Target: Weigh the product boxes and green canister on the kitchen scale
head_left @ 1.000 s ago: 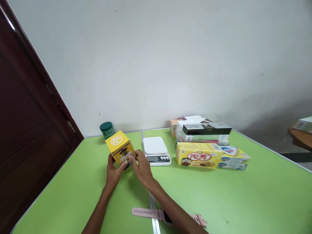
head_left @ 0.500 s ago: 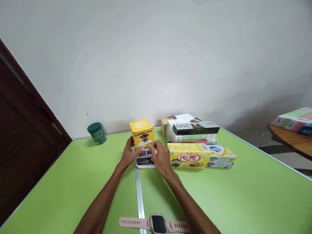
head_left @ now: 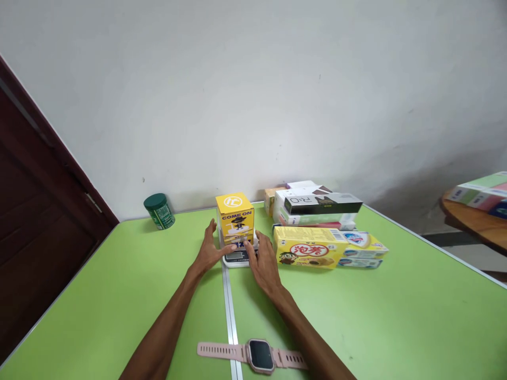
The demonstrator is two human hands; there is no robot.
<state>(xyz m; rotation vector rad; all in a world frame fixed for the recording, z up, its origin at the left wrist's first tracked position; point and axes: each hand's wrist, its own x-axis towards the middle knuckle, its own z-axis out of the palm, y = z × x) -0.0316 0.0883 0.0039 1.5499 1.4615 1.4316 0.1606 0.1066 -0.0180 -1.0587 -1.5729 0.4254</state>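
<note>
A yellow box [head_left: 236, 221] printed "COME ON" stands upright on a small white digital scale [head_left: 233, 262]. To its left, my left hand [head_left: 209, 250] is spread, its fingers a little apart from the side and its thumb in front of the box's lower edge. My right hand [head_left: 264, 261] is open at the right side, thumb near the lower front. Whether either thumb still touches the box I cannot tell. Part of the scale's display shows between my hands.
Right of the scale lies a yellow snack box [head_left: 309, 248], beside stacked soap boxes [head_left: 362, 250]. Behind them is a pile of cartons topped by a black-and-grey box [head_left: 322, 204]. A green canister [head_left: 159, 211] stands at back left. A pink-strapped smartwatch [head_left: 260, 355] lies at the front.
My hands have loosened from the yellow box and moved slightly apart. The box now rests on the scale. The view has shifted a little.
</note>
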